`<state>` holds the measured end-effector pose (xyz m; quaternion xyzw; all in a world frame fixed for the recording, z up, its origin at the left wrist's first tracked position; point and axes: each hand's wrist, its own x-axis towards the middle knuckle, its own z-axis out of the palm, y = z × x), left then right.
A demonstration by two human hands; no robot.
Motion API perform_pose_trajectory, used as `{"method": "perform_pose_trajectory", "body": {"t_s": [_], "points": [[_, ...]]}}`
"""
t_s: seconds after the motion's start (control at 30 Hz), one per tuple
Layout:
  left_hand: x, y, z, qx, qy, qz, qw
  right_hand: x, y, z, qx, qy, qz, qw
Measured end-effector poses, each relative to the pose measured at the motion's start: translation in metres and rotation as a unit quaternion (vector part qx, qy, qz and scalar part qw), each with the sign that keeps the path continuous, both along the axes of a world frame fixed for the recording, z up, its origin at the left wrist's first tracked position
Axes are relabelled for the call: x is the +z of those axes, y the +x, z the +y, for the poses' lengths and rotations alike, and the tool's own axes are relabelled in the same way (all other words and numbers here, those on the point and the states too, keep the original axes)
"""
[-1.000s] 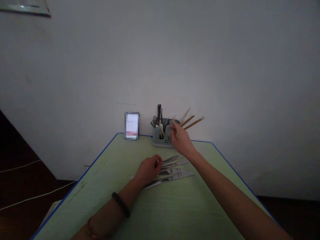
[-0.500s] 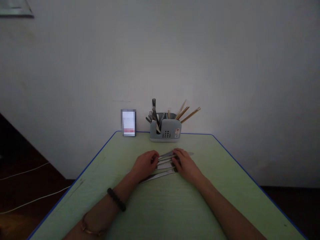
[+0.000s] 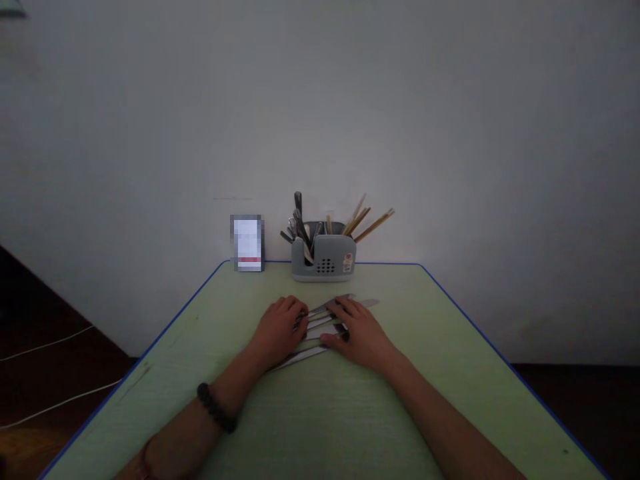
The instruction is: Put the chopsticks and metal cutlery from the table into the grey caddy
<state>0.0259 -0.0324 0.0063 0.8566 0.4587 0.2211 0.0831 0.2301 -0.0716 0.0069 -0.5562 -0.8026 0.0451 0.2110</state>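
Note:
Several metal table knives [image 3: 323, 331] lie side by side on the light green table [image 3: 320, 413], slanting up to the right, with gaps between them. My left hand [image 3: 283, 327] is curled over their left ends, fingers bent round them. My right hand [image 3: 363, 333] spans their right part, its fingertips on the far knives and its thumb near the closest one. The palms hide parts of the knives. One blade tip [image 3: 370, 303] sticks out beyond my right fingers.
A grey cutlery holder [image 3: 324, 257] stands at the back edge, with dark-handled cutlery [image 3: 299, 217] on its left and wooden chopsticks [image 3: 375, 225] leaning right. A phone with a lit, blurred screen [image 3: 247, 243] stands left of it. Behind rises a pale wall [image 3: 320, 100].
My right thumb has moved away from my fingers, toward the nearest knife, widening that hand's span. My left hand stays at the left ends. The whole view has shifted slightly.

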Motion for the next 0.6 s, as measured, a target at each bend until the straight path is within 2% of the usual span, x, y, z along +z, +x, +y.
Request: {"method": "perform_pose_trajectory", "body": {"t_s": [0.3, 0.4, 0.6], "points": [[-0.0002, -0.0047, 0.0009, 0.067, 0.02, 0.067, 0.995, -0.003, -0.0002, 0.0038, -0.146, -0.003, -0.05, 0.988], [-0.0024, -0.0054, 0.0041, 0.061, -0.003, 0.043, 0.997, -0.0017, -0.0009, 0.0019, -0.147, 0.012, -0.057, 0.987], [-0.0036, -0.0053, 0.0077, 0.047, -0.078, -0.013, 0.996, -0.0045, -0.0076, -0.0002, -0.105, 0.018, -0.048, 0.993]]}}
